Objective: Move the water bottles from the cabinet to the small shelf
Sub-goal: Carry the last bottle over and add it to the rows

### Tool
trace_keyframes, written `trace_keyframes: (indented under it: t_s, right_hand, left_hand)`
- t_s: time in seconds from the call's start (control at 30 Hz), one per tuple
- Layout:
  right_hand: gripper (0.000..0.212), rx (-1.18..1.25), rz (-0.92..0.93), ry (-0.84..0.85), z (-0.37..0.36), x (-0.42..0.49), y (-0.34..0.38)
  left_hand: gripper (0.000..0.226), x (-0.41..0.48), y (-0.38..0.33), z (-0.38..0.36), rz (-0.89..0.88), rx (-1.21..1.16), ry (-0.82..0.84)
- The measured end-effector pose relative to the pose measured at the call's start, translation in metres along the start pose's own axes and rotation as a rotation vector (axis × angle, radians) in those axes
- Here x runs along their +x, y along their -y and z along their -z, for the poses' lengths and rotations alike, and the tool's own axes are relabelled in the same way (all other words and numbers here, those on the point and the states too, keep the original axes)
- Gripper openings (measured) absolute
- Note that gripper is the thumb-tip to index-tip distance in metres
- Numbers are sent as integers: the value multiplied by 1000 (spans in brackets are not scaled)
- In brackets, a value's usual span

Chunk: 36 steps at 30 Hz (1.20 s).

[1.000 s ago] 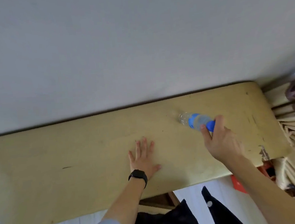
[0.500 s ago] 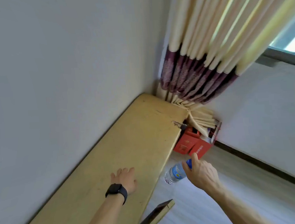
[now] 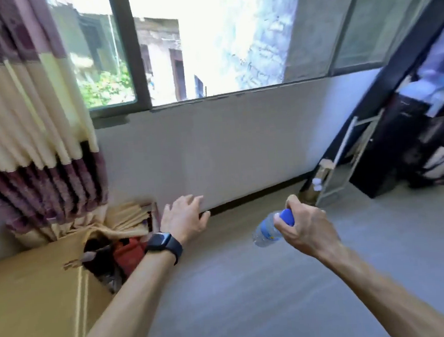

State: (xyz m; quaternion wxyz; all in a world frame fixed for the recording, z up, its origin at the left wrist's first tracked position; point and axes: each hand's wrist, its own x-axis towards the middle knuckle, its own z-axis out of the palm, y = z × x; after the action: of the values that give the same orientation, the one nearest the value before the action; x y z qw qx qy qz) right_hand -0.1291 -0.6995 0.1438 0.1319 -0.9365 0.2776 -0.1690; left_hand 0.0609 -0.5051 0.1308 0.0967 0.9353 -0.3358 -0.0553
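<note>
My right hand grips a clear water bottle by its blue cap end; the bottle lies tilted, its base pointing left, held in the air above the grey floor. My left hand, with a black watch on the wrist, hovers empty with fingers spread in front of the white wall, past the end of the yellow cabinet. A small metal-framed shelf stands on the floor at the right by the wall, with something white on it.
A striped cream and purple curtain hangs at the left over the cabinet's end. Red boxes sit beside the cabinet. A window runs above the white wall. Dark furniture stands at the far right.
The view has swung right from the cabinet top to the window wall and floor. My right hand carried the bottle off the cabinet. My left hand lifted off the cabinet top.
</note>
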Motion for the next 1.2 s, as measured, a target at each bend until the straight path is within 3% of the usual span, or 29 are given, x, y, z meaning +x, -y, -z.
trace_keyframes:
  t_s: [0.23,0.47,0.77,0.9,1.2]
  right_hand:
    - [25,-81,-155,-326,136,6,-172]
    - [38,-86,-571,-427,231,-25,-304]
    - [37,-354,-844,-425,317,-31,-425]
    - [38,-420,-954,-506,344,-28,-470]
    - [35,-436,-1167,-650,392,-31,-599]
  left_hand:
    - [52,66,-252,14,-425,41,-122]
    - [50,113,-461,9,-735,50,-90]
    - [52,171,-659,-15,-1050,50,-13]
    - [52,194,-730,-15,-1211,62,-52]
    - [52,237,-897,-64,-1360,108,-34]
